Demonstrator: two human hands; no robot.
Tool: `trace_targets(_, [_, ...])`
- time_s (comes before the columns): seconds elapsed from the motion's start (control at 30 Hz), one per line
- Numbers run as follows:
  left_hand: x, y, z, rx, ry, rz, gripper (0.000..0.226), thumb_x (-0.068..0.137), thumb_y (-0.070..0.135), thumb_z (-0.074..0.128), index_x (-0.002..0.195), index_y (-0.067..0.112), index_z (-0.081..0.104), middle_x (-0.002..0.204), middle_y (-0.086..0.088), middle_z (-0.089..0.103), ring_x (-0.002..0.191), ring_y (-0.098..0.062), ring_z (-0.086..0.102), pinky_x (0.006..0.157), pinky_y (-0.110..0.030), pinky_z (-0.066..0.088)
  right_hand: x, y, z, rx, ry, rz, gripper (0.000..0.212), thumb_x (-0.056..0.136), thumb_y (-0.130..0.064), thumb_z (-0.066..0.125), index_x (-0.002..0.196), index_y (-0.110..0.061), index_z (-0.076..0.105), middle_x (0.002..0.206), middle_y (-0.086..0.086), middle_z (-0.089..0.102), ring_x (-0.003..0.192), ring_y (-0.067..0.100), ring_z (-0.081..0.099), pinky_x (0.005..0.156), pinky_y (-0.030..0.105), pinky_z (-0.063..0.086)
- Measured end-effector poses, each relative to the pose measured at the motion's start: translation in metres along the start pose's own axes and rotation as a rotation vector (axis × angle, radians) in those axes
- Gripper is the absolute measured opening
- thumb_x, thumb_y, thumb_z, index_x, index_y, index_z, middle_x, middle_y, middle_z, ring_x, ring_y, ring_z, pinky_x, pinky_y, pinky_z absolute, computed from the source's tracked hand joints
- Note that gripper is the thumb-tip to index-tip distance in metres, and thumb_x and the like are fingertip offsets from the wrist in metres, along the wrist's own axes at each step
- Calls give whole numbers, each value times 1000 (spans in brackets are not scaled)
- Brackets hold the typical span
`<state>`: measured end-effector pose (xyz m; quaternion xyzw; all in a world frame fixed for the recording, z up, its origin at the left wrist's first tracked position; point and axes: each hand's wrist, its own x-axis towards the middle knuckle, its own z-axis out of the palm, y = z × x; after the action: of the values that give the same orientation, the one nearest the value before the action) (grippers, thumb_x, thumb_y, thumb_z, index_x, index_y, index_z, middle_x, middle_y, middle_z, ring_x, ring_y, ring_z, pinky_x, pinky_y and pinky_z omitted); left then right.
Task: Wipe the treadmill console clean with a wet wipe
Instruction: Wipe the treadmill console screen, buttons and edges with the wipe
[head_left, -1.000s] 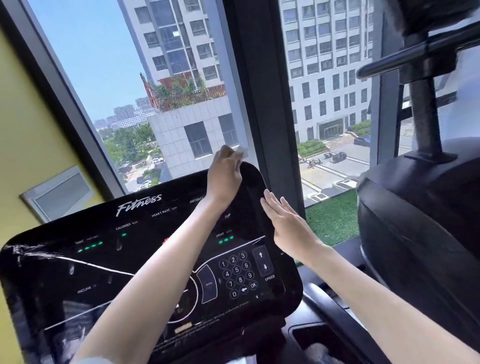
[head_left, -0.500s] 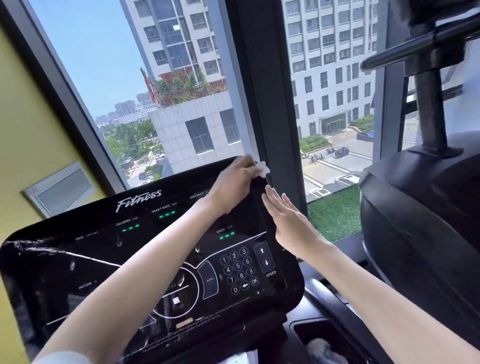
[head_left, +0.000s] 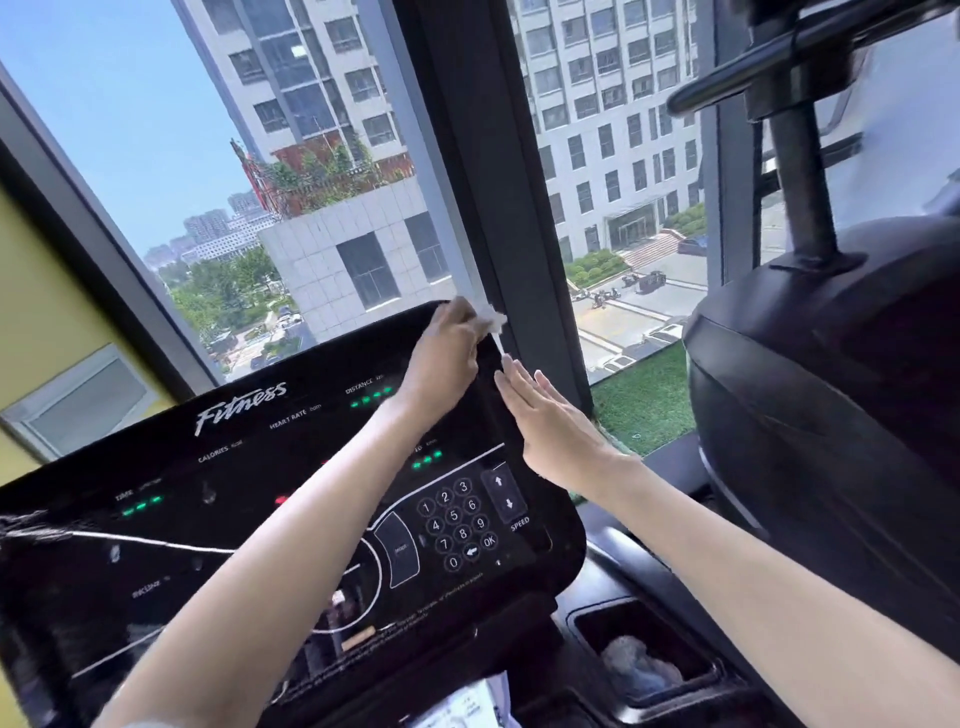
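Hidden: most of the wet wipe (head_left: 493, 321) bunched inside the fingers, only a white tuft and a thin hanging strip in sight past the top right corner of the treadmill console (head_left: 234, 467).
Cut off: lower left of the console, by the picture's edge; its middle covered by the left forearm.
Hard to make out: small print along the console's lower edge; a pale crumpled lump in the recess (head_left: 587, 623) below the console's right side.
Left hand (head_left: 441, 364): curled round the wipe, pinching it at the console's top right corner.
Right hand (head_left: 550, 426): flat, fingers straight and together, laid against the console's right edge, fingertips just beside the hanging strip.
Changed: a second back, left hand further left along the console's top edge; now at the corner, more wipe showing. Right hand much as before.
Count: two hands, one wipe, one console, one keypad (head_left: 457, 525), three clusters of green lights.
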<state>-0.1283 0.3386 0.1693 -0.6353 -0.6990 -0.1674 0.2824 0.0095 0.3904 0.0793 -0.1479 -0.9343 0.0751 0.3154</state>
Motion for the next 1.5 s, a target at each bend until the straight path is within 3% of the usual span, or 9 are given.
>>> trace_targets(0.1, [-9,5,4,11,-196,212,27,88,-4,50,106,9,66,90,-2,49,86,-19,49,68,-31,47,-24,0,6,26,47,18,77,81,12,43,148,-3,7,156,11,-3,143,15,-5,113,24,-10])
trace_targets(0.27, [4,-7,-3,-80,144,-183,23,92,1,51,110,5,64,91,-7,49,85,-24,49,72,-25,40,-51,-5,22,31,-23,12,81,81,13,45,148,-4,2,156,10,-6,143,15,-6,115,26,-7])
trace_targets(0.43, [-35,15,15,-31,-197,247,28,86,-6,54,105,9,66,89,-3,50,81,-16,45,65,-33,49,-52,-4,26,-7,-96,24,81,82,8,46,147,-3,-1,155,11,-13,143,17,-11,116,30,-5])
trace_targets(0.6, [-14,-5,5,-113,68,-107,18,90,-2,53,100,3,67,86,-5,48,79,-21,48,69,-31,45,-54,-6,29,-26,-99,24,83,82,8,47,147,-2,-4,154,12,-15,143,20,-11,116,29,-7])
trace_targets(0.77, [-34,15,13,-63,-313,312,33,86,-4,49,110,12,66,91,-7,52,84,-16,46,71,-29,46,-52,-5,29,-20,-108,19,83,82,6,50,147,-1,-1,154,14,-13,143,20,-9,115,28,-8])
trace_targets(0.93, [-14,0,8,-85,101,-103,16,88,-5,53,95,1,66,85,-7,49,79,-21,48,68,-32,46,-54,-4,28,-22,-109,9,85,80,8,51,146,-1,-1,154,13,-12,143,21,-8,115,29,-7])
trace_targets(1.07, [-42,18,17,-43,-229,285,33,85,-6,52,110,11,65,90,-3,49,84,-17,46,65,-30,47,-53,-2,28,-35,-105,-4,82,81,7,48,147,-1,0,154,14,-12,143,21,-8,117,31,-4])
trace_targets(1.23, [-16,-4,4,-140,109,-133,20,94,6,51,106,2,66,87,-3,46,81,-19,48,71,-23,40,-55,-2,31,-36,-98,0,85,80,7,51,146,-2,-2,155,13,-12,143,21,-8,116,30,-6])
trace_targets(1.5, [-32,10,14,-133,-82,22,16,91,0,51,97,6,65,88,-4,48,78,-15,46,68,-29,47,-54,-3,29,-40,-86,-2,83,78,10,52,146,1,5,155,16,-5,144,24,-3,116,32,-3])
